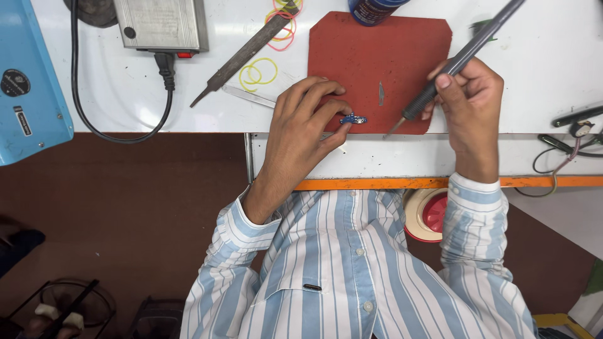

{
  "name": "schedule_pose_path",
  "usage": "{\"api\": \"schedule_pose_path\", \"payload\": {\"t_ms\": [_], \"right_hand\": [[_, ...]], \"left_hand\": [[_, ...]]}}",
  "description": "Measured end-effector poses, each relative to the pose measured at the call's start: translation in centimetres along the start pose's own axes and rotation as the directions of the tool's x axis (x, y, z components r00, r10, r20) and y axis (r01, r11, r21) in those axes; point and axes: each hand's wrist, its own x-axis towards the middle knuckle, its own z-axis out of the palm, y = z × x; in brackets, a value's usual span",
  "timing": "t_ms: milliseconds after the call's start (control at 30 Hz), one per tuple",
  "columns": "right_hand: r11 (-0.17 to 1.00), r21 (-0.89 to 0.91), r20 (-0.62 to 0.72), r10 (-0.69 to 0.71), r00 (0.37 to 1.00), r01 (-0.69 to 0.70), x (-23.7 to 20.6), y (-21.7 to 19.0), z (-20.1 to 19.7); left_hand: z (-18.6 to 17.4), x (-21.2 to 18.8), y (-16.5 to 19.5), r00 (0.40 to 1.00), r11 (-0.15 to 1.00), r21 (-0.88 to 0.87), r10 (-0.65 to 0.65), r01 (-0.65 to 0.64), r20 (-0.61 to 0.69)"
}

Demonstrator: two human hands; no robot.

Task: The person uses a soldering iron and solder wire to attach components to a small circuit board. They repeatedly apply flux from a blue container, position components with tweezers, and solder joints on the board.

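My left hand [303,129] rests on the near edge of a red mat [389,56] and pinches a tiny blue circuit piece [353,118] between thumb and fingertips. My right hand [470,103] grips a grey soldering iron [461,59] like a pen. Its tip points down-left and sits on the mat a short way right of the blue piece. A small metal sliver [381,93] lies on the mat between the hands.
On the white bench [534,69] lie a metal file [248,51], tweezers [248,96], coloured rubber bands [259,72], a grey power box [161,24] with black cable [119,135], a blue device [28,81] at left, and cables [568,147] at right. A dark jar [374,9] stands behind the mat.
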Motion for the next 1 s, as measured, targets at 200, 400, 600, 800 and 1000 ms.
{"api": "schedule_pose_path", "payload": {"t_ms": [200, 400, 600, 800, 1000], "right_hand": [[0.984, -0.143, -0.069, -0.113, 0.991, 0.102, 0.5, 0.5, 2.0], [0.976, -0.185, -0.085, -0.132, 0.988, 0.114, 0.4, 0.7, 2.3], [0.978, -0.170, -0.079, -0.134, 0.988, 0.119, 0.6, 1.0, 2.0], [0.971, -0.201, -0.083, -0.152, 0.985, 0.133, 0.4, 1.3, 1.9], [0.960, -0.240, -0.084, -0.166, 0.982, 0.142, 0.5, 1.6, 1.8]], "left_hand": [[0.5, 0.2, -0.2, 1.000, 1.000, 0.012, -0.006, 0.006, 0.014], [0.5, 0.3, -0.1, 1.000, 0.999, 0.034, -0.010, 0.010, 0.024], [0.9, 0.4, -0.3, 1.000, 0.999, 0.041, -0.007, 0.006, 0.017], [1.2, 0.4, -0.5, 1.000, 0.998, 0.061, 0.012, -0.013, 0.021], [0.9, 0.4, -0.4, 0.999, 0.998, 0.068, 0.009, -0.011, 0.033]]}}
